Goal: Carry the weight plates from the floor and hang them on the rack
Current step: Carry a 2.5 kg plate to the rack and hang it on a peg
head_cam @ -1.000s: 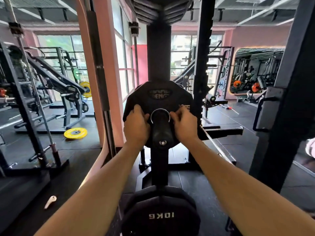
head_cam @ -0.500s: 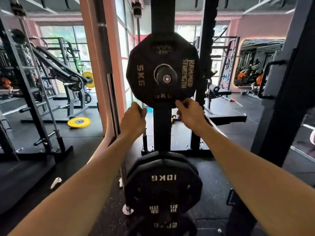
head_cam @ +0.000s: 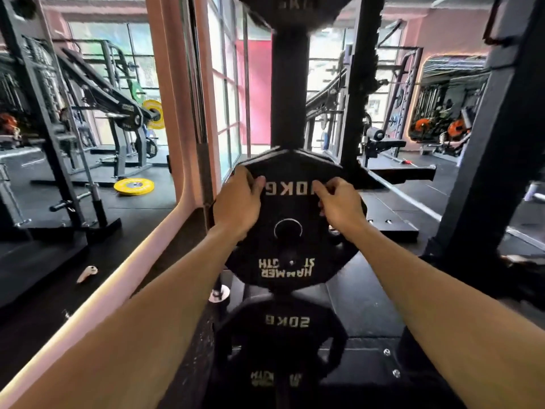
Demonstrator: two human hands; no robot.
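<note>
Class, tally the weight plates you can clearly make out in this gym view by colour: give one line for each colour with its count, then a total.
Black plates on the rack: 3 (top plate, middle plate, lower plate)
Yellow plates: 2 (one on the floor, one on a machine)
Green plates: 1 (behind the machine)
Total: 6

Your 2 arms are showing bare from the bottom edge of the view up to the wrists, with no sleeve, watch or band appearing anywhere along them. Your bare left hand [head_cam: 237, 203] and your bare right hand [head_cam: 342, 206] are wearing no gloves and no rings that can be made out. Motion blur is softening the fingertips, so nail detail is not readable.
</note>
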